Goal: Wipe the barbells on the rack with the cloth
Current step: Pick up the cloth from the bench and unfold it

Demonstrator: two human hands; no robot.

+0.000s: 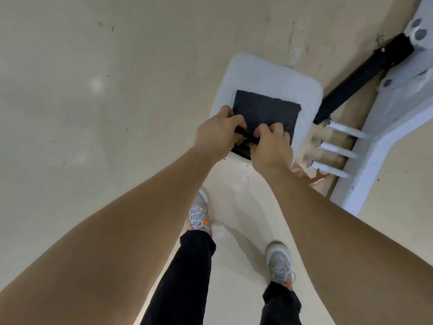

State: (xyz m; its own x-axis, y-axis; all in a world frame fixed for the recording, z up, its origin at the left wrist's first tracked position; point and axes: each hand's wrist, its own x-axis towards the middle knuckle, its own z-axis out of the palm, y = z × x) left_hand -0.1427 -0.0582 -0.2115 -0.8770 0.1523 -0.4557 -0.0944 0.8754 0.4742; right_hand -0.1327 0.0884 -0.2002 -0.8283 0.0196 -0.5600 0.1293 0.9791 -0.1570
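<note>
The person is standing over a white padded seat [257,73] and bending both bare arms down toward it. A dark cloth [267,111] is lying flat on the pad, covering its middle and reaching toward the near end. The cloth is charcoal to nearly black, squarish, with straight far and right edges and a smooth, unwrinkled top, so it looks folded. Its near edge is bunching up where the hands meet it.

The left hand [218,134] is curling its fingers over the near left corner of the cloth and pinching the fabric there. The right hand [271,148] is just beside it, fingers bent and gripping the same near edge, thumb tucked under. The two hands are almost touching. A small yellow-green scrap [243,140] is showing in the gap between them, against the dark fabric; what it is, I cannot tell.

To the right of the seat, a white frame [384,141] is running along the pale floor [117,90], with three white pegs [337,151] sticking out from it toward the seat, one below the other. A black strut [358,76] is slanting from the frame down toward the pad's right side. Something copper-coloured [316,179] is peeking out behind the right wrist.

Below the arms, black trousers [187,277] and pale shoes [199,214] with orange accents are showing, feet apart on the floor.
</note>
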